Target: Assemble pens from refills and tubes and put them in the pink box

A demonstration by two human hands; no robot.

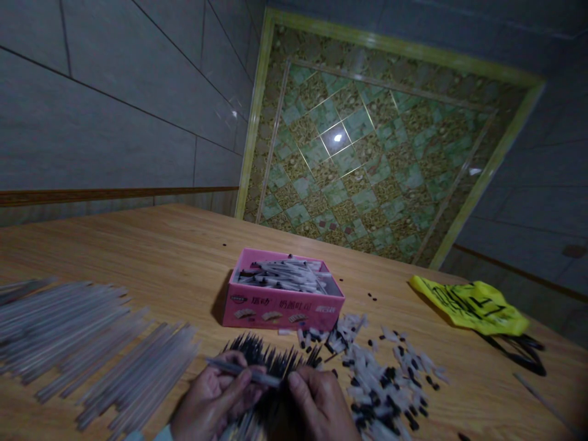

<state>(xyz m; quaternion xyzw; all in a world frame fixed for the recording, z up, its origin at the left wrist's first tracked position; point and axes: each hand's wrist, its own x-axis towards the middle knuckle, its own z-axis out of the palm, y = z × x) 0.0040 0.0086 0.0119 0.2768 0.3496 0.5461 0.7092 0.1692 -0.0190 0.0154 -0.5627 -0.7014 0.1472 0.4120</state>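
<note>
My left hand (215, 398) is closed around a translucent pen barrel (257, 375), held slanting between thumb and fingers. My right hand (321, 401) is closed beside the barrel's right end, thumb against the curled fingers; what it pinches, if anything, is hidden. Under and behind both hands lies a pile of dark, pointed pen refills (250, 349). Loose clear tubes (142, 367) are laid out in rows to the left. On the right are scattered small whitish pieces and black plugs (390, 373).
A pink box (285, 309) filled with pens (285, 272) stands beyond the hands. Farther right lies a yellow bag (468, 306) with black lettering, a black strap (519, 355) beside it. The wooden table (151, 245) reaches back toward tiled walls (114, 122).
</note>
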